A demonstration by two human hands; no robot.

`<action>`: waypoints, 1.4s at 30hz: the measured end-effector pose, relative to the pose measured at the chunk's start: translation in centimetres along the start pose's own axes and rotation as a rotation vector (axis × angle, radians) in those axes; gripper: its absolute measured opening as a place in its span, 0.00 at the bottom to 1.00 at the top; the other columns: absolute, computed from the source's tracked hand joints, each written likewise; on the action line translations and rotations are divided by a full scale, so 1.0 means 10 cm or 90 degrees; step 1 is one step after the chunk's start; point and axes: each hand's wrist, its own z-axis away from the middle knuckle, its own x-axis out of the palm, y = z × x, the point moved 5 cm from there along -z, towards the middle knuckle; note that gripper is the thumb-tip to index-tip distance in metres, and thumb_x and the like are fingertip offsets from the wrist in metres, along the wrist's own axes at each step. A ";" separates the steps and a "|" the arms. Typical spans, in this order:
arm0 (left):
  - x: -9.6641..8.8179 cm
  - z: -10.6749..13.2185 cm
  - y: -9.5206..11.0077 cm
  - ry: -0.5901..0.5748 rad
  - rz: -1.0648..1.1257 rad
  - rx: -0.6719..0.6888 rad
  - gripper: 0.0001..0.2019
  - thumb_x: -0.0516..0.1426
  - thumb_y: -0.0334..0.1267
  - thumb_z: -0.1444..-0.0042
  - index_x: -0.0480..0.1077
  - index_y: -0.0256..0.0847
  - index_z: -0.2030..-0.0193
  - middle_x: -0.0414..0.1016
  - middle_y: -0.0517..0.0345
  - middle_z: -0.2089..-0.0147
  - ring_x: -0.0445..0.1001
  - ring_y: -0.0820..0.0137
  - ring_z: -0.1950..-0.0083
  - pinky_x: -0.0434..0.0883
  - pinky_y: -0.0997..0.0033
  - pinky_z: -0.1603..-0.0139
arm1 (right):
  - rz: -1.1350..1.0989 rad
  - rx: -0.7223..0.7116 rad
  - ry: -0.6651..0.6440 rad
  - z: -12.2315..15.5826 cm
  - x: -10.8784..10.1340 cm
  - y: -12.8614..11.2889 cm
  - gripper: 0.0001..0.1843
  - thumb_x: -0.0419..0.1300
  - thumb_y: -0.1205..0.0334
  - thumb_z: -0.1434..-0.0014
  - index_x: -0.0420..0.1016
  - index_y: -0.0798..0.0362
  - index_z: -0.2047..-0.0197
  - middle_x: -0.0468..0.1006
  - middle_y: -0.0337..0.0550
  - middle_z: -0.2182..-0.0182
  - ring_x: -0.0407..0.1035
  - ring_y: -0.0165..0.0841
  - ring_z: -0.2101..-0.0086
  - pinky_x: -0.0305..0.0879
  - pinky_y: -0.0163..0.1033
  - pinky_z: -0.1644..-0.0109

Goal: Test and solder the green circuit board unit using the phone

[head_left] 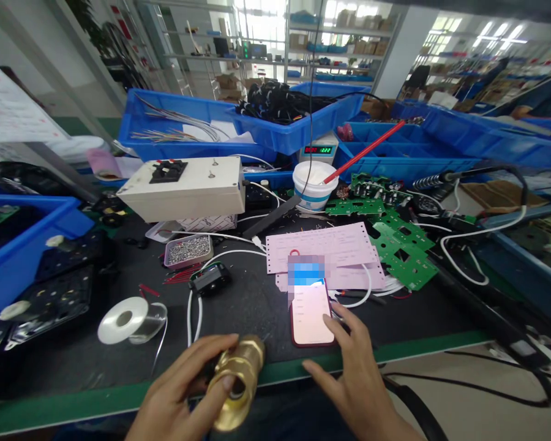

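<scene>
My left hand (190, 386) is closed around a brass fitting (245, 373), a hollow cylinder with its open end tilted toward me, at the front edge of the bench. My right hand (351, 361) has its fingers spread, and a fingertip touches the right side of a smartphone (312, 315) in a red case. The phone lies face up with its screen lit; the upper part of it is blurred out. Under and behind its top end are pink printed sheets (319, 242).
A solder spool (123, 320), a tray of small metal parts (188, 251) and a beige switch box (188, 187) stand to the left. Green circuit boards (406, 245) and a soldering iron (434, 179) lie right. Behind are a white tub (314, 184) and blue bins (280, 138).
</scene>
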 end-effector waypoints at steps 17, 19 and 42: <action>0.20 -0.56 0.22 -0.236 -0.138 0.105 0.17 0.50 0.48 0.40 0.72 0.47 0.50 0.75 0.56 0.52 0.76 0.63 0.56 0.76 0.70 0.64 | 0.191 -0.107 -0.038 -0.18 -0.04 0.41 0.37 0.62 0.50 0.46 0.54 0.52 0.38 0.55 0.56 0.38 0.52 0.52 0.40 0.61 0.60 0.44; 0.21 -0.56 0.23 -0.235 -0.155 0.131 0.17 0.50 0.48 0.39 0.71 0.47 0.48 0.75 0.56 0.51 0.76 0.63 0.54 0.76 0.68 0.60 | 0.198 -0.112 -0.024 -0.22 -0.06 0.44 0.35 0.62 0.51 0.45 0.55 0.51 0.38 0.56 0.56 0.39 0.53 0.51 0.40 0.60 0.60 0.43; 0.14 -0.20 -0.04 0.027 -0.336 0.308 0.26 0.50 0.54 0.38 0.53 0.48 0.36 0.69 0.53 0.43 0.73 0.59 0.48 0.76 0.63 0.53 | -0.323 0.012 -0.225 -0.28 0.60 -0.39 0.42 0.66 0.56 0.52 0.53 0.56 0.38 0.67 0.57 0.43 0.63 0.46 0.45 0.64 0.52 0.42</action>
